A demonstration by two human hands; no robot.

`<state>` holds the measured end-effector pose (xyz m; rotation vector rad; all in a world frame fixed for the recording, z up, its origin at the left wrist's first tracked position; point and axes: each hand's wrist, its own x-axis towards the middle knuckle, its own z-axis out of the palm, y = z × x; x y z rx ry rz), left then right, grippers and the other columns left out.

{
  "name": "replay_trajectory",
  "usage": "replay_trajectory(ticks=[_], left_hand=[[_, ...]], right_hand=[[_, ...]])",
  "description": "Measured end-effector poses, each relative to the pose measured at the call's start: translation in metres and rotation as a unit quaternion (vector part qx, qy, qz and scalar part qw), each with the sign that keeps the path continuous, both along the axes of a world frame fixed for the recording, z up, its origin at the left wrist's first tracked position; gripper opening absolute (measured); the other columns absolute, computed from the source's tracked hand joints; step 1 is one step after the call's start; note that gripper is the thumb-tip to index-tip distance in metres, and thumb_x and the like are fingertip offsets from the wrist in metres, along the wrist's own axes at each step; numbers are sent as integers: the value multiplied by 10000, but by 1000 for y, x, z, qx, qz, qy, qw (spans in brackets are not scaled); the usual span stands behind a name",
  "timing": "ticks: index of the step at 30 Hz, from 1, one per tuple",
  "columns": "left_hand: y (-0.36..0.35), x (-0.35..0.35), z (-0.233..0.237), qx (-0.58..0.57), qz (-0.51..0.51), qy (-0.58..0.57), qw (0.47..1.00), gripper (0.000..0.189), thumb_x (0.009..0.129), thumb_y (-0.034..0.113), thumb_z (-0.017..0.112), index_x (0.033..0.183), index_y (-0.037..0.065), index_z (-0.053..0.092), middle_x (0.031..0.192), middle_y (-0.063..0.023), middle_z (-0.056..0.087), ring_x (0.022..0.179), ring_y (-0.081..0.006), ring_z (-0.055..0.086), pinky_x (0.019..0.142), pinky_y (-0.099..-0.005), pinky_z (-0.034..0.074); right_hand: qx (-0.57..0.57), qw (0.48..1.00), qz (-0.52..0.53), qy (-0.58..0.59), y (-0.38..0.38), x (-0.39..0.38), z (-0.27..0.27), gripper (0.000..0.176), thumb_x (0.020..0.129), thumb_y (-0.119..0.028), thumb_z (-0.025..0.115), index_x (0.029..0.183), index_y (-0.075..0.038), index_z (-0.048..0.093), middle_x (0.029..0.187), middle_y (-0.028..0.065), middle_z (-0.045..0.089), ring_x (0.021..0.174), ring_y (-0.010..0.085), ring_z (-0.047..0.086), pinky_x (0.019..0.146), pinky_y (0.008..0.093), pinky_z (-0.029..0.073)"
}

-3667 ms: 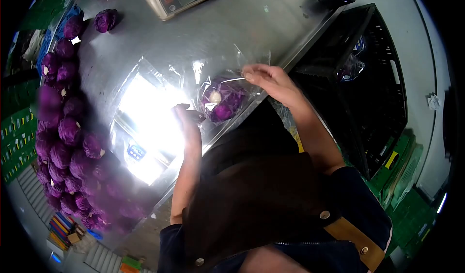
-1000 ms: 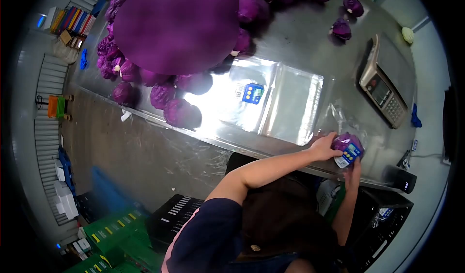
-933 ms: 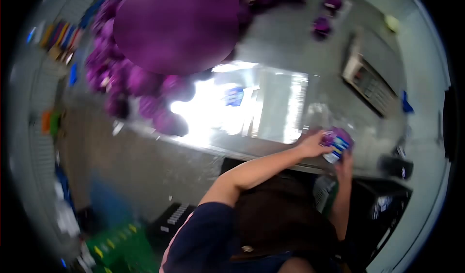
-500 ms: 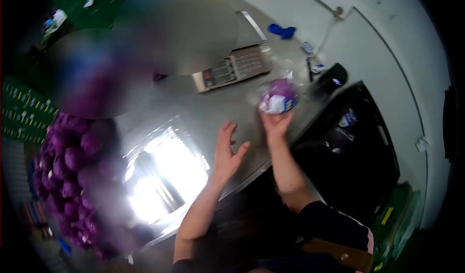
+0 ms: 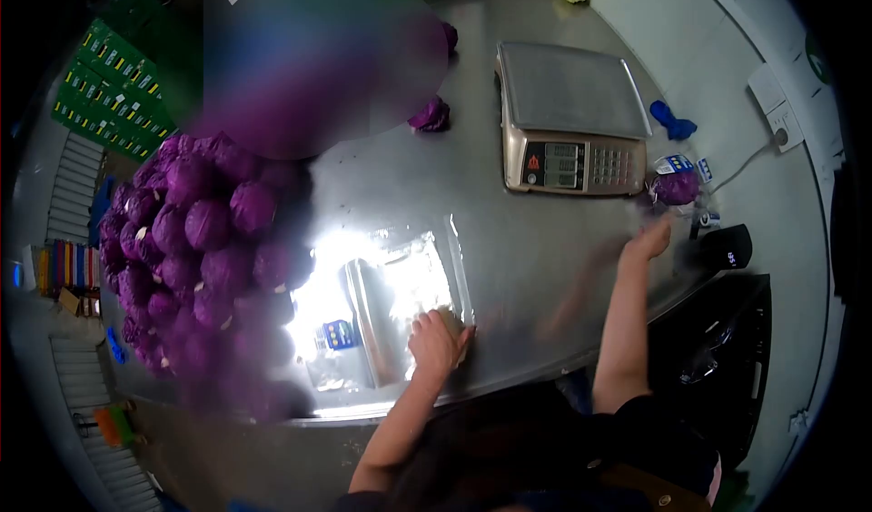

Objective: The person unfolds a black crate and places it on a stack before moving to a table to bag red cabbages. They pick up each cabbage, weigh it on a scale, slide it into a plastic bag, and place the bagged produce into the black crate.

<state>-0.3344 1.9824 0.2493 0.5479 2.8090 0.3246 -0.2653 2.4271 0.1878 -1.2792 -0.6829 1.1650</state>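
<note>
My left hand [image 5: 438, 341] rests on the right side of a stack of clear plastic bags [image 5: 371, 330], its fingers bent and closed on the bag edge. Glare covers much of the plastic, and a blue label [image 5: 338, 335] shows on it. At the right, my right hand [image 5: 650, 238] is just short of a bagged red cabbage [image 5: 677, 188] that carries a blue and white label; its fingers are blurred. The bagged cabbage lies beside the scale [image 5: 574, 117], close to the wall. A big heap of red cabbages [image 5: 195, 230] stands left of the bags.
A small black device with lit digits [image 5: 731, 247] stands at the table's right edge, above a black bin [image 5: 718, 367]. A blue cloth-like item [image 5: 672, 121] lies by the wall. Green crates [image 5: 109, 89] stand far left. A blurred patch hides the table's far left.
My view has turned left. My left hand has come down from the air onto the plastic bags. The bagged cabbage, earlier in my right hand, now lies beside the scale with the hand below it.
</note>
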Motion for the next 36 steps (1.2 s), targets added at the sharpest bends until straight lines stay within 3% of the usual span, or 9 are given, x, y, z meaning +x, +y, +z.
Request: replay_trajectory(ticks=[2,6,11,18,21,24,30,34,36], left_hand=[[-2,-3,-4,20,1,-2,1000,524,704,433,729,928,12,511,867,-152,553,822,-348,559,667,-446,480],[-14,-6,-9,22,1,-56,998,407,731,328,695,909,15,503,870,-162,554,858,-337,570,660,-441,497],[-28,-20,-13,75,37,-139,987,367,732,277,677,905,8,497,867,-182,564,819,-364,572,652,-450,491],[-30,-37,-17,110,27,-114,987,421,739,328,712,907,7,495,817,-151,543,781,-354,550,663,-441,471],[-37,-15,-28,70,79,-190,976,437,827,284,673,1192,106,511,1001,-196,600,864,-313,601,717,-420,474],[-32,-28,-29,120,38,-123,984,394,748,302,715,895,10,494,792,-145,534,753,-350,540,658,-436,460],[-30,-23,-19,119,67,-162,977,379,753,210,694,973,-34,504,822,-192,547,767,-389,539,660,-466,458],[-31,-13,-13,107,84,-146,980,265,768,73,607,1000,-27,528,755,-216,582,664,-408,568,599,-485,466],[-33,-14,-15,130,99,-113,980,156,775,28,594,924,-12,571,692,-186,597,615,-377,586,575,-467,466]], right_hand=[[210,970,123,-12,-79,-52,42,250,837,-207,647,1008,-33,590,986,45,589,903,151,565,841,303,458],[219,843,480,-106,-138,-195,81,381,818,-69,648,1173,-23,516,1125,77,579,919,130,572,802,253,464],[494,651,465,-341,-93,-388,90,798,658,-229,797,1297,-28,364,1303,192,401,1180,348,444,949,413,416],[518,546,317,-577,-67,-573,67,1101,473,-485,835,1362,-136,289,1363,209,313,1236,415,373,1005,493,365],[415,537,474,-561,-35,-597,35,1053,466,-470,840,1340,-168,335,1322,219,367,1212,400,410,973,472,408],[327,658,437,-519,-38,-581,33,1010,460,-479,839,1268,-57,405,1250,218,452,1136,357,501,928,415,459],[22,864,402,-303,-63,-529,41,1024,406,-498,869,1098,168,514,1118,236,595,993,285,620,873,355,501],[-122,668,648,344,-65,-522,46,347,795,-370,680,1016,-114,602,875,79,646,834,249,633,772,434,529],[-84,668,642,368,-115,-439,113,415,815,-380,645,1132,-129,554,1116,114,589,1025,241,577,893,458,475]])
